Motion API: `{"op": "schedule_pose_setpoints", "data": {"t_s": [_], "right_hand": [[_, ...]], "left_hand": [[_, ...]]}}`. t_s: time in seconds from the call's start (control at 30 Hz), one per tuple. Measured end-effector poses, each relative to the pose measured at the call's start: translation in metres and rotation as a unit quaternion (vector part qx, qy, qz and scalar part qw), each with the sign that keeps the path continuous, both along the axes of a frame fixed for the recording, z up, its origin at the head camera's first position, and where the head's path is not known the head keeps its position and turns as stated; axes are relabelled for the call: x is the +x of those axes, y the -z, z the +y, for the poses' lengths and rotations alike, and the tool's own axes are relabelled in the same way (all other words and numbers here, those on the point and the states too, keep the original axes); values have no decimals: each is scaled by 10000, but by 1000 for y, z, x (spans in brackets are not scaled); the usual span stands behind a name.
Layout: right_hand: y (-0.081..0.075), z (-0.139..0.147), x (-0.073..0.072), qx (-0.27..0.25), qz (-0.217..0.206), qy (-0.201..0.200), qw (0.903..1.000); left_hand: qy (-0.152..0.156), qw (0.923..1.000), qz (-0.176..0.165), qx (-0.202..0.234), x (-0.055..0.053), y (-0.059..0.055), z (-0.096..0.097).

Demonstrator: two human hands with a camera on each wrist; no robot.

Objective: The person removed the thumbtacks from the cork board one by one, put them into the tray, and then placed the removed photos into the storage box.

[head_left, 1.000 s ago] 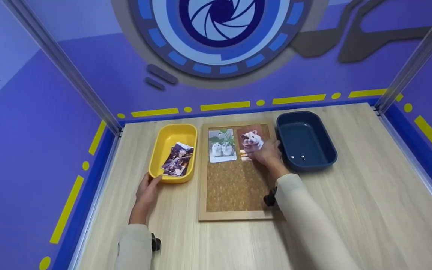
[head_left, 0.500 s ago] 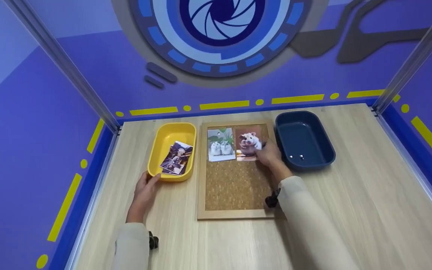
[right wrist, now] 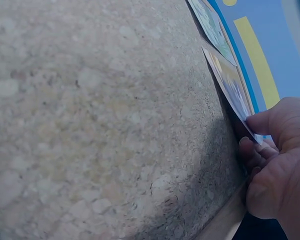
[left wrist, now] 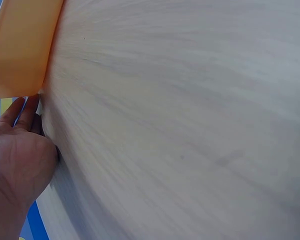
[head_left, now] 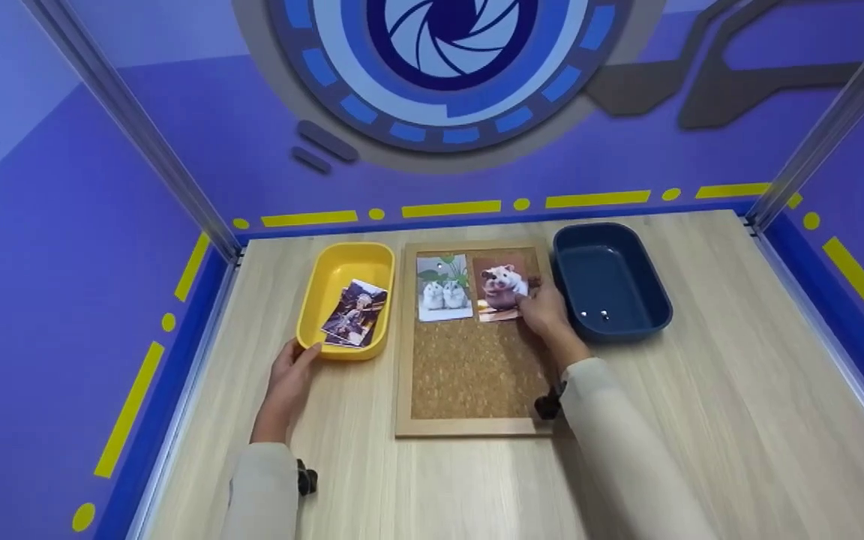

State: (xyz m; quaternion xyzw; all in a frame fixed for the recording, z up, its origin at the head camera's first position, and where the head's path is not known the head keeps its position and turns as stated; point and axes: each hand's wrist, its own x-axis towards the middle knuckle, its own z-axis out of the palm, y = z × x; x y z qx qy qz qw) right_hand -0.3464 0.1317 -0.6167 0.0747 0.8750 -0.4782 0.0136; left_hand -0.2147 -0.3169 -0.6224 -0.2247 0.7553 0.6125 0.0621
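My right hand pinches the lower right edge of a hamster photo over the upper right of the framed corkboard. In the right wrist view the thumb lies on top of this photo, with fingertips beneath, and its edge stands a little off the cork. Left of it on the board lies a photo of two hamsters, with a pushpin near its top. My left hand holds the near left corner of a yellow tray, thumb at the rim. Several photos lie inside that tray.
Right of the board stands a dark blue tray with small shiny pins near its front end. Everything rests on a pale wooden table. Blue-purple panels rise behind and at both sides.
My right hand has drawn back slightly to the right along the hamster photo, which now lies straighter beside the other one. The left hand stays at the yellow tray.
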Motion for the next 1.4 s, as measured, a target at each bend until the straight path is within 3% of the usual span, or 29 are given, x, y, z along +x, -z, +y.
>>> {"op": "schedule_pose_setpoints", "data": {"t_s": [0.2,0.3,0.7,0.93,1.4], "right_hand": [[1,2,3,-578,2,-143,9982],[1,4,3,-625,80,-156,9979],[3,4,3,-635,69,-98,9979],[4,4,3,-1085,111,-25,9940],[6,5,2,-946,129,-65,9954]], "left_hand": [[-26,9998,-201,-77,2,-1,0],[-12,9997,-204,-112,1,-2,1],[-20,9999,-144,-53,0,-1,1],[13,9999,137,90,0,0,1],[-2,10000,-35,90,1,-1,1]]}}
